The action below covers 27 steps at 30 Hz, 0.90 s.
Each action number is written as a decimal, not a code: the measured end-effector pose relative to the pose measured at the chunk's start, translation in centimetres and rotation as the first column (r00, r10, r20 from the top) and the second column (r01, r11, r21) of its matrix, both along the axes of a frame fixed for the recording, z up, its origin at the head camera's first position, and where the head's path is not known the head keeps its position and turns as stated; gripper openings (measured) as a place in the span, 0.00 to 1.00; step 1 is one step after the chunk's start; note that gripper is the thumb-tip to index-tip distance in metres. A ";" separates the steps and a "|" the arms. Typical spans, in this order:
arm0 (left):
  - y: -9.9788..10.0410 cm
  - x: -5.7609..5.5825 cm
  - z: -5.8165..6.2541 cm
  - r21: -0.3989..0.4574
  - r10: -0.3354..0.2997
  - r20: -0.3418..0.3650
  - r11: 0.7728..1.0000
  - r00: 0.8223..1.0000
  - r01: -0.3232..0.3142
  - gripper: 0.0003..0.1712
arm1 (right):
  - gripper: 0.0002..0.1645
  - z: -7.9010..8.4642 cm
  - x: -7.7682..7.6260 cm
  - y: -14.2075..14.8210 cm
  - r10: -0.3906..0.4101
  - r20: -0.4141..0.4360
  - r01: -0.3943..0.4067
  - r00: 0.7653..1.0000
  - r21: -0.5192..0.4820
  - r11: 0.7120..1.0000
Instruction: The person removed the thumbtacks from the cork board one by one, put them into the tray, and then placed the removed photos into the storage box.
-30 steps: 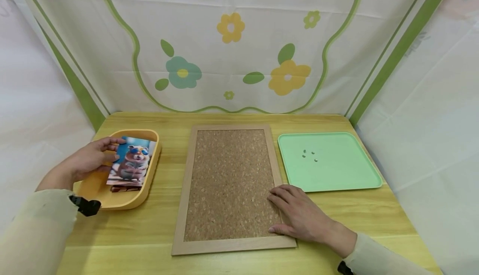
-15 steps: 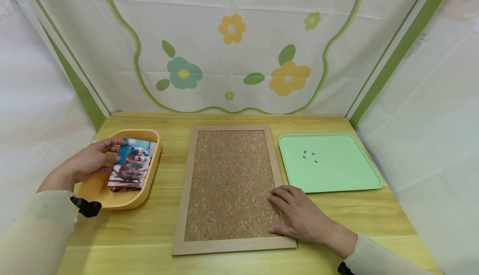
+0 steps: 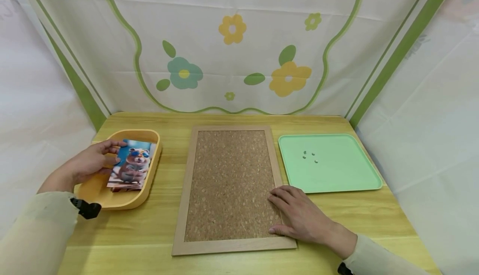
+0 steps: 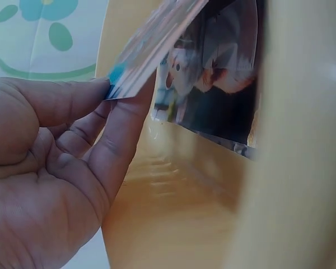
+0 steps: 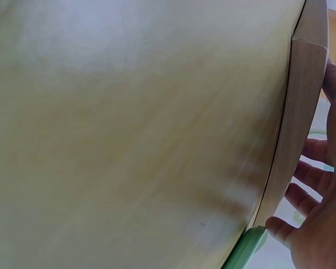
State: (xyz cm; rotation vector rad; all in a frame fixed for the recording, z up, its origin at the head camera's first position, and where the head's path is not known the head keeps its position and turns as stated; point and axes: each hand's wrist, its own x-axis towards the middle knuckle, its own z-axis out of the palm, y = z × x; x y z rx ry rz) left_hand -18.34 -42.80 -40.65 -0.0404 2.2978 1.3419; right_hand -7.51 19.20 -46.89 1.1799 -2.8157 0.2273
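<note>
At the left, my left hand point(image 3: 91, 161) reaches into a yellow-orange tray and pinches the edge of a photo card point(image 3: 132, 164) showing a hamster in sunglasses. In the left wrist view the thumb and fingers grip that card point(image 4: 151, 50), which is tilted up, seen almost edge-on. Below it another photo point(image 4: 213, 84) lies in the tray point(image 4: 168, 235). My right hand point(image 3: 299, 212) rests on the lower right corner of a wood-framed cork board point(image 3: 230, 183), fingers over the frame. From the right wrist view, its fingers point(image 5: 302, 199) lie along the wooden frame point(image 5: 297, 112).
A mint green tray point(image 3: 344, 162) with several small metallic pins point(image 3: 313, 154) on it stands right of the board, its near-left corner close to the right hand. The wooden table point(image 3: 209, 264) ends at a white flowered cloth point(image 3: 232, 63) behind, with cloth walls at both sides.
The hamster photo card in my left hand has tilted slightly and its lower edge has shifted a little toward me. My right hand stays in place on the board.
</note>
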 end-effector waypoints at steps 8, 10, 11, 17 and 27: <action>0.2 0.0 0.3 -0.018 0.002 0.008 1.000 1.000 -0.002 0.35 | 0.49 -0.1 0.0 -0.1 0.004 0.006 -0.004 1.000 -0.003 1.000; 0.2 0.2 0.6 -0.034 0.000 0.017 0.999 1.000 0.001 0.35 | 0.48 0.0 0.0 -0.1 0.008 0.003 -0.008 1.000 -0.007 1.000; 0.3 0.2 0.8 -0.039 0.001 0.023 0.999 1.000 0.000 0.35 | 0.48 0.0 0.0 -0.1 0.010 0.001 -0.010 1.000 -0.008 1.000; 0.6 0.6 2.1 -0.096 -0.007 0.046 0.995 0.999 0.011 0.32 | 0.48 -0.1 -0.1 -0.1 0.013 -0.008 -0.013 1.000 -0.009 1.000; 2.1 1.6 3.1 -0.224 -0.005 0.026 0.975 1.000 0.011 0.30 | 0.48 0.0 -0.1 0.0 0.011 -0.014 -0.011 1.000 0.004 1.000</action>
